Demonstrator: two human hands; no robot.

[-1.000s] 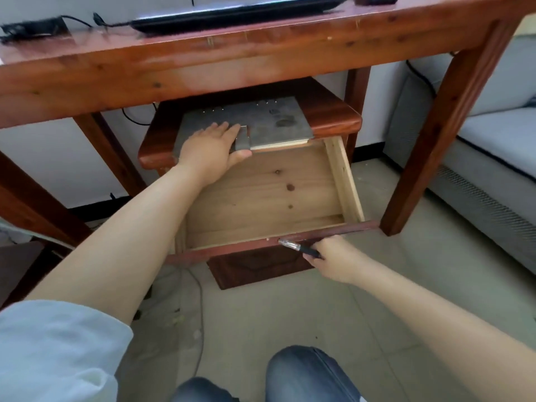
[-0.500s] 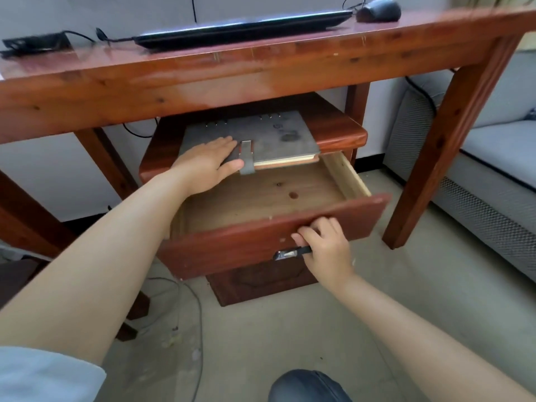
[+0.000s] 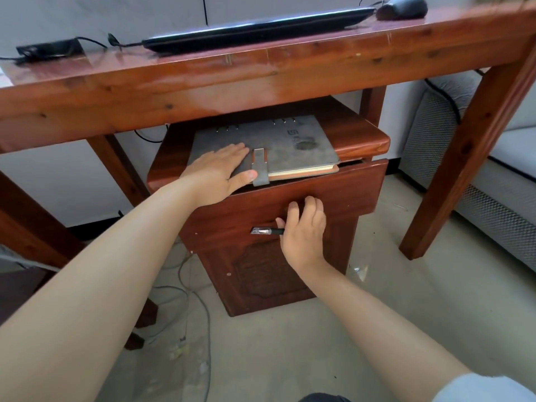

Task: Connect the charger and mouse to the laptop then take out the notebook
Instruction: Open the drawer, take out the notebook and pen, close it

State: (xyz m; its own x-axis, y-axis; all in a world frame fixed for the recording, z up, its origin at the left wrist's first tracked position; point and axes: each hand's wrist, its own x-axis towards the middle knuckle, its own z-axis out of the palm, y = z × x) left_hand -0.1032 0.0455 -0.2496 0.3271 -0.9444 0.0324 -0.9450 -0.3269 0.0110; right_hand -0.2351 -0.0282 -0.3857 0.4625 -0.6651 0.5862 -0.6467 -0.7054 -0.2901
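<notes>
A grey notebook [image 3: 290, 146] with a strap clasp lies on top of a small wooden cabinet [image 3: 362, 137] under the table. My left hand [image 3: 220, 169] lies on its left part, fingers on the cover and thumb at the front edge. My right hand [image 3: 304, 227] is spread flat against the drawer front [image 3: 348, 187], beside the dark metal handle [image 3: 262, 231]. The drawer is almost fully in. On the table [image 3: 203, 82] above sit the closed laptop [image 3: 255, 30], the mouse [image 3: 403, 7] to its right and the charger brick [image 3: 49, 49] to its left, its cable running to the laptop.
The table's front rail hangs low just above the notebook. A table leg [image 3: 470, 158] stands right of the cabinet, and a grey sofa [image 3: 507, 169] lies beyond it. Loose cables [image 3: 185, 300] trail on the floor left of the cabinet.
The drawer has gone from wide open to nearly closed, pushed in by my right hand. My left hand has stayed on the notebook. The camera view has dropped lower.
</notes>
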